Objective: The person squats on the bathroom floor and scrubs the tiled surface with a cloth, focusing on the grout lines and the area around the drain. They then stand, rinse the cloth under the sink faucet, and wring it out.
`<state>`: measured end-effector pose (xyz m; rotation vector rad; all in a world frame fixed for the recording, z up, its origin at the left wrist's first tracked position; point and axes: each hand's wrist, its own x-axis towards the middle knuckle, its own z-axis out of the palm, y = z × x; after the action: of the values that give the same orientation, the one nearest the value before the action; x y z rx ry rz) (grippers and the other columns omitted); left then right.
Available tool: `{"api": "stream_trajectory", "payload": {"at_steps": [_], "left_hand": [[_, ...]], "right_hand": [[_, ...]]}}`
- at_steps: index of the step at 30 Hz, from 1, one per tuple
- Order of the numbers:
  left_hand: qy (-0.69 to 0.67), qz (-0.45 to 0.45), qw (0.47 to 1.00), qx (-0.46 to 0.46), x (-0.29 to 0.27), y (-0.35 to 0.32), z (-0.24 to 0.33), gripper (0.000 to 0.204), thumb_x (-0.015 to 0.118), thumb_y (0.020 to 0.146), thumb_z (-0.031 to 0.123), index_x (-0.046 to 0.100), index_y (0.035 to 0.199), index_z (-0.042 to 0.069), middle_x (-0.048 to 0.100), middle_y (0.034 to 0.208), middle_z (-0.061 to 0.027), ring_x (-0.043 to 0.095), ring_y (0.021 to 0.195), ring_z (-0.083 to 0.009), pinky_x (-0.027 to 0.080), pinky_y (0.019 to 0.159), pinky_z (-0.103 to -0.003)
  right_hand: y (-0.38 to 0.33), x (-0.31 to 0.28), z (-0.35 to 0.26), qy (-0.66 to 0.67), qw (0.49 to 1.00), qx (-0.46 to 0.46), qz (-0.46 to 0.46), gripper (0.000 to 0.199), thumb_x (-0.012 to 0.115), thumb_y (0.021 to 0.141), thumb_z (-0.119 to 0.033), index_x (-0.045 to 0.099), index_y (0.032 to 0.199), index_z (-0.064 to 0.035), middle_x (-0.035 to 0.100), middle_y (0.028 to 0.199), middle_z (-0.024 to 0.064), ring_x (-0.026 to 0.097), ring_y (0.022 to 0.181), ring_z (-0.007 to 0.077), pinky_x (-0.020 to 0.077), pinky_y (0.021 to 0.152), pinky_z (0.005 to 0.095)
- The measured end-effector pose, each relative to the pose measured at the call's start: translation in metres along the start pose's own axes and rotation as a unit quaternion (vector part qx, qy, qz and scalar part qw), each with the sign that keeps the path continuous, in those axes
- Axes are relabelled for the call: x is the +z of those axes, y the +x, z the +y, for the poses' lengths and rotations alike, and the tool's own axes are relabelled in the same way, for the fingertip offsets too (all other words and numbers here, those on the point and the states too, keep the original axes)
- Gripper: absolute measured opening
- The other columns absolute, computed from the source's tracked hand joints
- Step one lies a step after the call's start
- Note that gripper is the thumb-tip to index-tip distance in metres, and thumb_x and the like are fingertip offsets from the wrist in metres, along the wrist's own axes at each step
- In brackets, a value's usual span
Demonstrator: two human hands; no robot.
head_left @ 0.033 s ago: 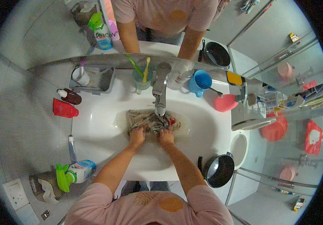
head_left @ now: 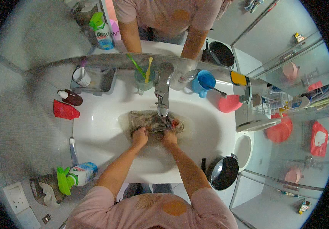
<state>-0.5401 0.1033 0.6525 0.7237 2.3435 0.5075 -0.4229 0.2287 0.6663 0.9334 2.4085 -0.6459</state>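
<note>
A wet greyish-brown cloth [head_left: 152, 121] with a red patch near its right end lies in shallow cloudy water in the white sink [head_left: 103, 114]. My left hand [head_left: 140, 136] is closed on the cloth's near left edge. At the near right part, my right hand [head_left: 168, 136] grips it too, its fingertips partly hidden in the folds. Just beyond the cloth stands the chrome faucet [head_left: 163, 95], its spout over the far edge of the fabric.
Behind the sink stand a cup with toothbrushes [head_left: 144, 82], a blue mug [head_left: 203, 83] and a grey tray [head_left: 105, 80]. A spray bottle [head_left: 82, 174] and a toothpaste tube [head_left: 73, 152] lie left. A black pot [head_left: 223, 173] is at the near right, beside a toilet [head_left: 244, 152].
The cloth looks flatter and more spread out between my hands. My left hand has shifted very slightly; its fingers look more tightly curled. The right hand stays nearly in place.
</note>
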Motion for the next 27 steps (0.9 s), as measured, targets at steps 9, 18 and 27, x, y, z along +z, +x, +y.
{"api": "stream_trajectory", "payload": {"at_steps": [9, 18, 27], "left_hand": [[-0.705, -0.216, 0.653, -0.173, -0.055, -0.036, 0.063, 0.034, 0.046, 0.089, 0.038, 0.053, 0.111, 0.012, 0.06, 0.097, -0.0008, 0.056, 0.087, -0.0147, 0.046, 0.073, -0.03], [-0.296, 0.036, 0.931, 0.211, -0.134, -0.086, 0.102, 0.02, 0.051, 0.088, 0.016, 0.055, 0.097, -0.001, 0.054, 0.071, -0.0028, 0.046, 0.064, -0.0104, 0.041, 0.058, -0.026], [-0.541, -0.097, 0.806, 0.218, -0.215, -0.145, 0.155, 0.021, 0.048, 0.088, 0.011, 0.053, 0.106, 0.001, 0.056, 0.095, -0.0012, 0.051, 0.087, -0.0078, 0.042, 0.077, -0.022]], "right_hand": [[-0.056, -0.045, 0.0, 0.521, 0.827, -0.133, 0.166, 0.015, 0.055, 0.086, -0.014, 0.055, 0.09, 0.0007, 0.057, 0.08, 0.0089, 0.054, 0.069, 0.0177, 0.0439, 0.064, 0.0298], [-0.119, -0.118, -0.028, 0.521, 0.835, -0.16, 0.082, 0.049, 0.056, 0.071, 0.006, 0.047, 0.118, -0.0044, 0.049, 0.116, 0.017, 0.046, 0.113, 0.0292, 0.0437, 0.088, 0.0337], [-0.03, -0.041, -0.005, 0.453, 0.832, -0.307, 0.095, 0.085, 0.078, 0.06, -0.011, 0.033, 0.132, -0.0089, 0.034, 0.132, 0.0222, 0.032, 0.124, 0.0333, 0.0368, 0.096, 0.0412]]}}
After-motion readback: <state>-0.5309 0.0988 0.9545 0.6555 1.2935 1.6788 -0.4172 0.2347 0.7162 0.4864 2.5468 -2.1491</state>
